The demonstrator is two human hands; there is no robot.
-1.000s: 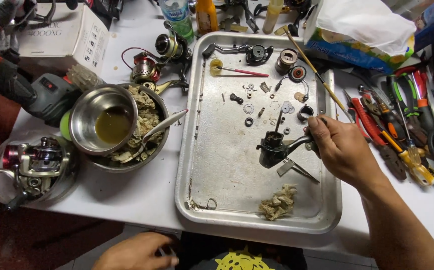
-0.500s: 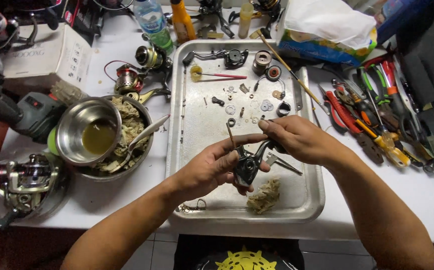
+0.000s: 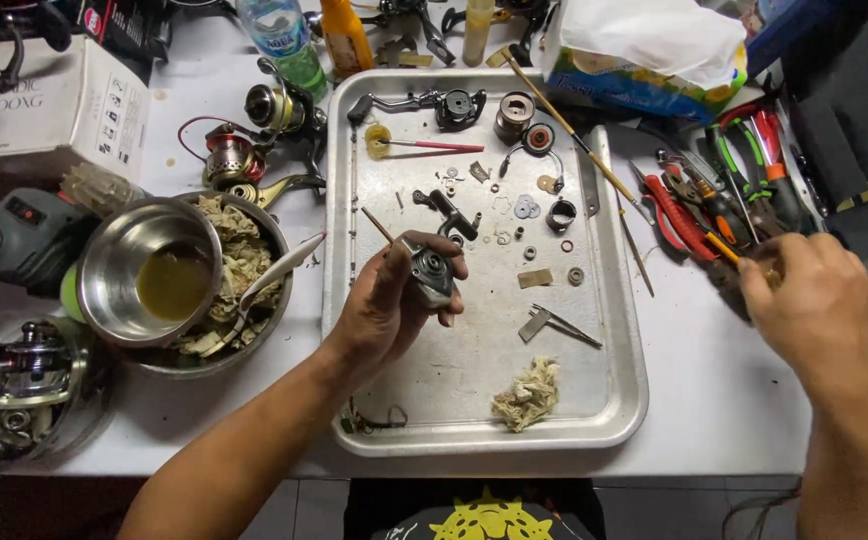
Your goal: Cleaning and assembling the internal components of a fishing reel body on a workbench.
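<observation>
Dark reel body, held above tray

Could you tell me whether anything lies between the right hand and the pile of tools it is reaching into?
Nothing visible does: the right hand is already at the tools, fingertips on them. The left hand holds the reel body apart, over the tray.

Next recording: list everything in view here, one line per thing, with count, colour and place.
metal tray: one, silver, centre
reel body: one, dark grey, over tray, in left hand
small washers and rings: many, metallic, tray middle
dirty rag wad: one, beige, tray front
steel bowl of yellowish liquid: one, left of tray
fishing reels: several, left side
pliers and screwdrivers: many, red, green, orange, right of tray
tissue box: one, top right
left hand: grips reel body
right hand: at the tools
</observation>
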